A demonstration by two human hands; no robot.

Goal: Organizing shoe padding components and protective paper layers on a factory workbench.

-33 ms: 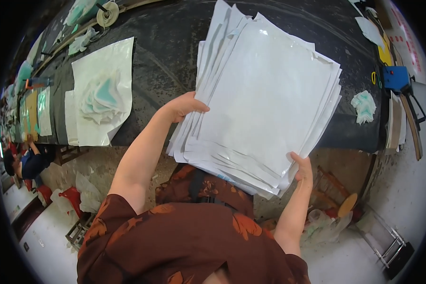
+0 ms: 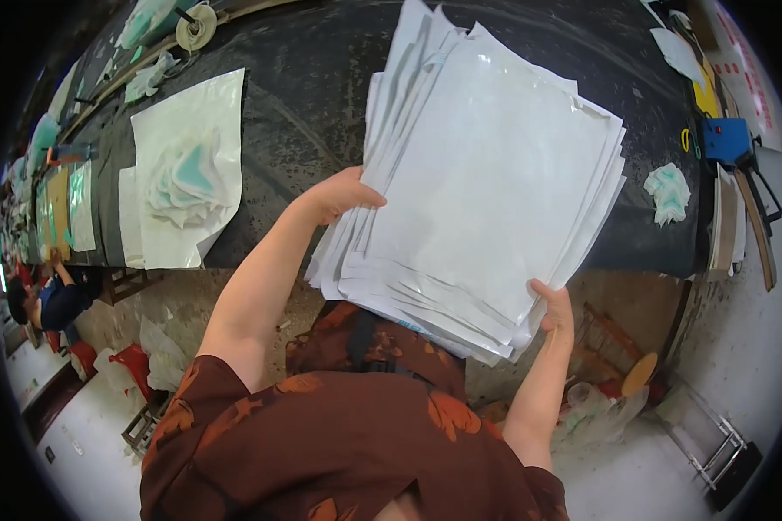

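A thick, uneven stack of large white glossy sheets [image 2: 495, 174] is held tilted over the near edge of the black-covered table [image 2: 304, 104]. My left hand [image 2: 346, 194] grips its left side, thumb on the top sheet and fingers hidden underneath. At the lower right corner, my right hand [image 2: 551, 304] pinches the stack, its thumb on top. The sheets fan out along the left and bottom edges, and some corners are curled or torn.
Left on the table, a white sheet [image 2: 222, 100] bears a pile of white-and-green cut pieces [image 2: 188, 178]. A green-white bundle [image 2: 668, 194] and a blue box [image 2: 726, 141] are at the right. A wooden stool [image 2: 639, 375] stands below the table. Another person [image 2: 56, 300] works far left.
The sheets at the upper left of the stack have shifted slightly to the right. Both hands keep their grip in nearly the same place.
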